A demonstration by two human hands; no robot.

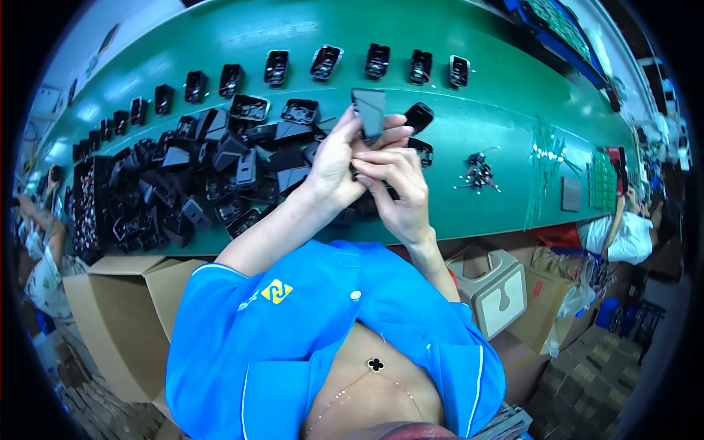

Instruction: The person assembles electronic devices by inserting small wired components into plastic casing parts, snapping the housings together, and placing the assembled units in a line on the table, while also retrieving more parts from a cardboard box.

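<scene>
A dark grey plastic housing (370, 111) is held up over the green table, its flat face turned upward. My left hand (336, 165) wraps round its lower left side. Just to the right, my right hand (400, 172) has its fingers bent and pressed together by the housing's lower end; whatever lies between those fingertips is hidden. Left of my hands spreads a heap of black and grey housings (246, 169), some with their hollow insides showing. Two dark housings, one of them a closed black one (419, 116), lie just right of my right hand.
Open black casings (276, 67) stand in a row along the green table (484, 103). Small wired parts (478, 173) lie in a pile at right, before green strips (546, 165) and boards (602, 182). Cardboard boxes (121, 315) and a beige stool (495, 290) flank me. Other people work at both sides.
</scene>
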